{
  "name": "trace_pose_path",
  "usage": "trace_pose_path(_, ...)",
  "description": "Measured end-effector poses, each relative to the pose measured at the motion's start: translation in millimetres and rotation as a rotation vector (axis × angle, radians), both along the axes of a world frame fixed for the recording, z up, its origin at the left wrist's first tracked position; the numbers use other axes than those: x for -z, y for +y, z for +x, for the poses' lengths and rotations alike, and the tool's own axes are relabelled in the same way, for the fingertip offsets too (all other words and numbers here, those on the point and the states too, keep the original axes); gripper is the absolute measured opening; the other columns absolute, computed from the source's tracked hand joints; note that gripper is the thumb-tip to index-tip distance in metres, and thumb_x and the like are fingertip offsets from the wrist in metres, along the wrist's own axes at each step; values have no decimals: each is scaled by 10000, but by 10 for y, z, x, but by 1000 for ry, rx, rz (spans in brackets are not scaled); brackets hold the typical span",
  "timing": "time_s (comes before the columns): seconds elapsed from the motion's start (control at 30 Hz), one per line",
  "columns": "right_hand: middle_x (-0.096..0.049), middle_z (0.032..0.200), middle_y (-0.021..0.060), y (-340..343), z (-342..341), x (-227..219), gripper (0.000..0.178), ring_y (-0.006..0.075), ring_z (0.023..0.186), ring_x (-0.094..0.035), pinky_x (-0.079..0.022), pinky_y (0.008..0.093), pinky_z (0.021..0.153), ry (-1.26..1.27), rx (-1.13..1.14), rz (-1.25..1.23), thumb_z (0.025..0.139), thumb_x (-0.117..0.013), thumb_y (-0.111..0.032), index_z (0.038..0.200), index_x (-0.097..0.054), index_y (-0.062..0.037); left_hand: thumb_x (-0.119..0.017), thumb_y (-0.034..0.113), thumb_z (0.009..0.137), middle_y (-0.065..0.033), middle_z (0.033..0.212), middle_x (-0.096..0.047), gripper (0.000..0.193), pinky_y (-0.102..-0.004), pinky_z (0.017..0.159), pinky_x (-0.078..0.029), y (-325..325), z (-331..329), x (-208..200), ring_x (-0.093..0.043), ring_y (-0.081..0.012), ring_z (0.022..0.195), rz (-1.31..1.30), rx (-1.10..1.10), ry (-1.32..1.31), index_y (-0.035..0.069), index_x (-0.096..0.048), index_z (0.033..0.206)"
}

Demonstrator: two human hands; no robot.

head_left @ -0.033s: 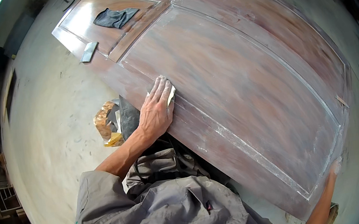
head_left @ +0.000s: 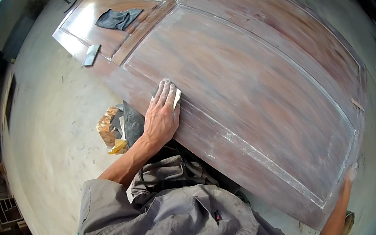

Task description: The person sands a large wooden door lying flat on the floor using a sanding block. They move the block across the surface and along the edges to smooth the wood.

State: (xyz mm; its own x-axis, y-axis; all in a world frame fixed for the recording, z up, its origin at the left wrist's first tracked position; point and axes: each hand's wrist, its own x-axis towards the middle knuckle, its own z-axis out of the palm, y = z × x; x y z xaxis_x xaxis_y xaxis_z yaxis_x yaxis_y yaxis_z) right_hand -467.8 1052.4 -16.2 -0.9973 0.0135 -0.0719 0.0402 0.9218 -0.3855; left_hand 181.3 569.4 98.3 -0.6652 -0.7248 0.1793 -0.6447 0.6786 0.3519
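Observation:
A large brownish panelled wooden door (head_left: 242, 95) lies in front of me, streaked with white dust. My left hand (head_left: 161, 116) presses down on its near border, fingers stretched forward and close together, fingertips whitened. Beneath the fingers and beside the thumb side is a folded pale sheet of sandpaper (head_left: 177, 97), mostly covered by the hand. At the door's right end, my right hand (head_left: 351, 174) holds the edge near the corner, with dusty fingers only partly visible.
A dark grey cloth (head_left: 119, 19) and a small flat greyish block (head_left: 91, 55) lie on the door's far left part. At the right rests a small thin strip (head_left: 357, 104). A crumpled brown and yellow bag (head_left: 112, 130) is on the floor beside me.
The door and the things on it appear shifted very slightly to the left in view. Both hands stay at nearly the same places on the door.

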Motion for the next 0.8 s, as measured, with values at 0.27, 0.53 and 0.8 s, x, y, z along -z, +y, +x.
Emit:
trace_pose_path(0.27, -442, 1490, 306, 6, 26, -23, 759, 434, 1397, -419, -330, 452, 1164, -7, 18, 2, 1061, -291, -542, 1447, -442, 93, -625, 41, 863, -252, 1504, -473, 558, -460, 1205, -325, 13, -31, 6, -376, -365, 1469, 27, 46, 32, -80, -520, 1397)
trace_pose_path(0.53, -457, 1477, 309, -22, 44, -16, 763, 436, 1387, -432, -338, 451, 1159, -16, 3, 0, 1058, -293, -546, 1436, -456, 96, -635, 78, 879, -263, 1528, -436, 574, -452, 1227, -288, 636, -471, 51, -378, -392, 1460, 71, 252, 103, -95, -497, 1408)
trace_pose_path(0.8, -473, 1463, 312, -14, 46, -7, 767, 438, 1377, -444, -346, 450, 1153, -19, 19, -5, 1056, -294, -550, 1426, -470, 98, -634, 87, 895, -302, 1512, -431, 576, -475, 1221, -291, -39, -341, 150, -355, -412, 1465, -96, 31, 21, -118, -472, 1409)
